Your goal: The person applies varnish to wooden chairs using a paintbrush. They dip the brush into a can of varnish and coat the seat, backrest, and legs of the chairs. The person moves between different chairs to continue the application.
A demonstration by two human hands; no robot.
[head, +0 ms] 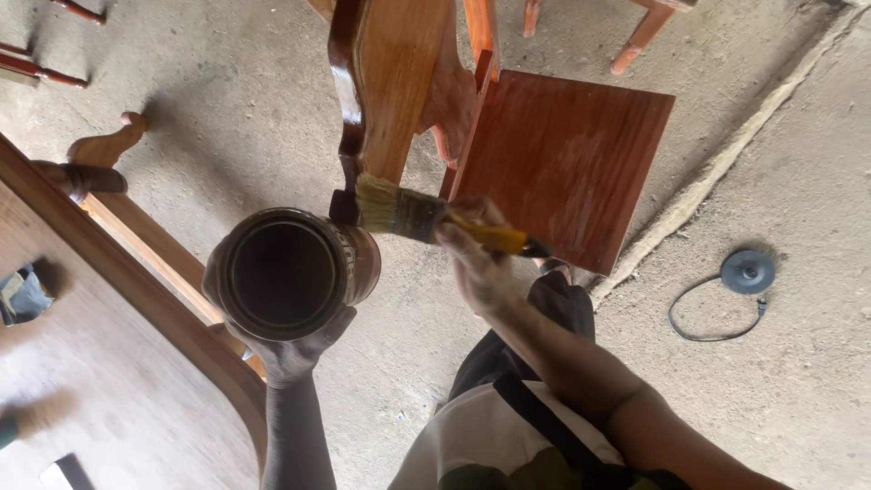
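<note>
Concrete floor [227, 109] | left hand [290, 349] cups one tin [288, 272] | right hand [476, 259] grips one brush [426, 218], bristles seemingly on chair [399, 82]

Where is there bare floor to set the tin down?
Bare concrete lies right of the chair seat, around the round disc with cord, and upper left beyond the tin. Crowded: lower left, by the wooden panel.
</note>
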